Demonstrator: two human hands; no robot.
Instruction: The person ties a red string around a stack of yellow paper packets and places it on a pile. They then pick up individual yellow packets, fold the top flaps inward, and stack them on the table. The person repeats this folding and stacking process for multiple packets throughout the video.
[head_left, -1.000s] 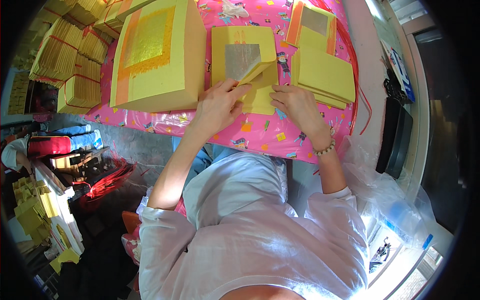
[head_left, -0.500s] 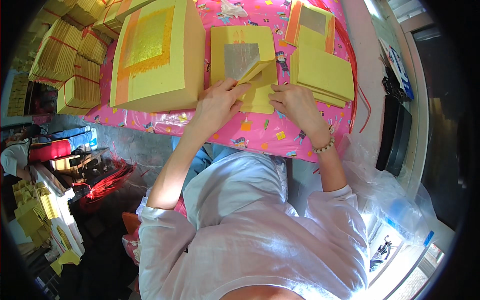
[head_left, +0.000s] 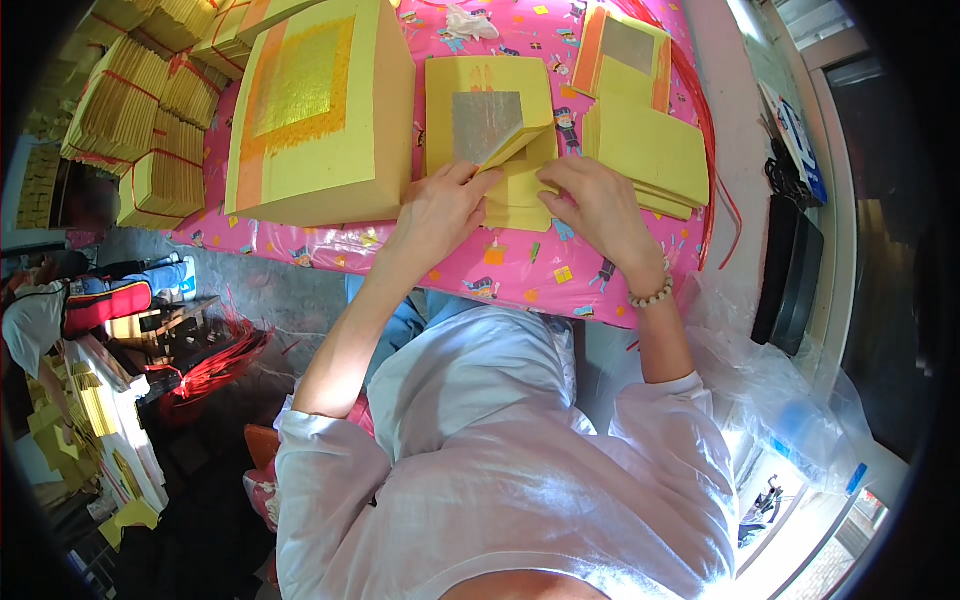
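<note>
A stack of yellow paper sheets (head_left: pixel 535 85) lies on the pink table, its top sheet bearing a silver square (head_left: pixel 480 115). The lower right part of that sheet is bent up, and a shadow falls beneath the lifted flap (head_left: pixel 515 147). My left hand (head_left: pixel 440 208) is closed on the sheet's lower edge, thumb pointing right. At the stack's right edge hovers my right hand (head_left: pixel 598 205), wearing a bead bracelet; its fingers are bent, with thumb and forefinger apart and nothing seen between them. Left of my left hand stands a tall block of yellow paper (head_left: pixel 320 110) with a gold square.
Folded yellow papers (head_left: pixel 650 150) lie to the right, below a silver-marked sheet (head_left: pixel 625 50). Red cords (head_left: pixel 700 100) run along the table's right side. Tied paper bundles (head_left: pixel 115 90) fill the far left. Another person (head_left: pixel 45 320) works at a lower-left table. A crumpled white tissue (head_left: pixel 470 22) lies at the back.
My right hand's thumb and forefinger have spread apart and lifted slightly at the stack's edge. My left hand stays on the bent sheet. The person at left has stretched an arm down over the papers.
</note>
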